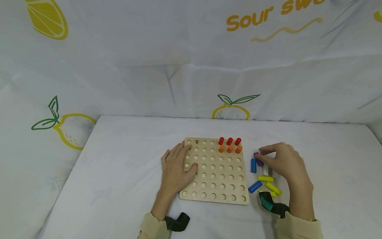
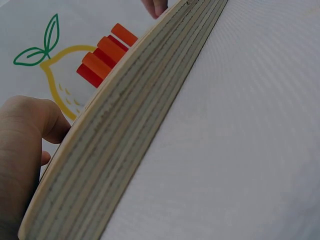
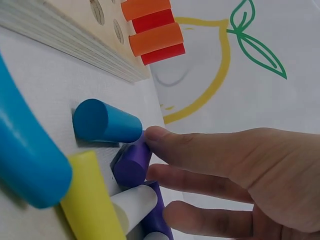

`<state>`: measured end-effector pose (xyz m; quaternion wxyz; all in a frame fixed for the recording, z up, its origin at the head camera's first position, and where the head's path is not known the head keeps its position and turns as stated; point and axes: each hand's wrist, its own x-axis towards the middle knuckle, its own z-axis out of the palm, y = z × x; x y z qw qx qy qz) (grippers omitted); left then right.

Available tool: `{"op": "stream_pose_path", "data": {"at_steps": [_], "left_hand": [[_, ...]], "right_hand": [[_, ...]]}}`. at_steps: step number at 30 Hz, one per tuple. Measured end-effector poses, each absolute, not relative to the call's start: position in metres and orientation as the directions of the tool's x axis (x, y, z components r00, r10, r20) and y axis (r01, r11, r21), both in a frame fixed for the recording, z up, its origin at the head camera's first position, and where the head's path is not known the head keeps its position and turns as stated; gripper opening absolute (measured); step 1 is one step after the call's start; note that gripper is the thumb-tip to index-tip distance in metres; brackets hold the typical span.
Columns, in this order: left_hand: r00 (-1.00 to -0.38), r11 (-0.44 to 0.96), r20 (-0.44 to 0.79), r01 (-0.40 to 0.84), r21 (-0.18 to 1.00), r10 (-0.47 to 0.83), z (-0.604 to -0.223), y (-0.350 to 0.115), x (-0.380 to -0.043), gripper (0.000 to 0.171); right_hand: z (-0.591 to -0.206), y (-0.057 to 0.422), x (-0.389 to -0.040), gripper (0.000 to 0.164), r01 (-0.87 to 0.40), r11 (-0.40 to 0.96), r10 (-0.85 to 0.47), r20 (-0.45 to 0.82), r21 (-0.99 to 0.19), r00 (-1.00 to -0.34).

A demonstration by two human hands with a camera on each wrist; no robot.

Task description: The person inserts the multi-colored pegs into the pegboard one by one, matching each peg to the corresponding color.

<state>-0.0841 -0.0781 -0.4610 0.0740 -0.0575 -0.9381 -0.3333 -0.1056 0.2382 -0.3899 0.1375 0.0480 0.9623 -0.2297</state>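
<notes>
My left hand (image 1: 176,169) rests on the left side of a wooden pegboard (image 1: 213,199), fingers spread over its holes. In the left wrist view its thumb (image 2: 52,120) bends down near the board's thick edge. To the right of the board, my right hand (image 1: 287,162) pinches a purple peg (image 3: 132,165) near its far end with thumb and finger. Beside that peg lie a blue peg (image 3: 107,122), a white peg (image 3: 134,202) and a second purple peg (image 3: 156,212). Red pegs (image 1: 229,141) and orange pegs (image 1: 230,149) stand in two rows at the board's far right corner.
Yellow pegs (image 1: 265,179) and another blue peg (image 1: 255,186) lie loose close to the right forearm. A grey peg (image 1: 270,171) sits next to the white one. White cloth (image 1: 119,159) covers the table, and a lemon-print curtain (image 1: 143,89) hangs behind it.
</notes>
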Motion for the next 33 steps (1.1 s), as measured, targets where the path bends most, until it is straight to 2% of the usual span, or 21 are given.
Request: {"op": "stream_pose_path", "data": {"at_steps": [12, 25, 33], "left_hand": [[-0.982, 0.769, 0.178, 0.161, 0.619, 0.062, -0.461, -0.078, -0.084, 0.061], [-0.979, 0.769, 0.193, 0.169, 0.616, 0.061, -0.461, -0.078, -0.084, 0.061], [-0.979, 0.770, 0.192, 0.169, 0.616, 0.061, -0.462, -0.078, -0.084, 0.061]], "right_hand": [[-0.391, 0.233, -0.106, 0.042, 0.156, 0.893, 0.024, -0.302, -0.422, -0.953], [-0.394, 0.227, -0.107, 0.029, 0.062, 0.890, -0.045, -0.222, -0.452, -0.974], [-0.395, 0.225, -0.108, 0.029, 0.037, 0.887, -0.063, -0.199, -0.461, -0.978]]}}
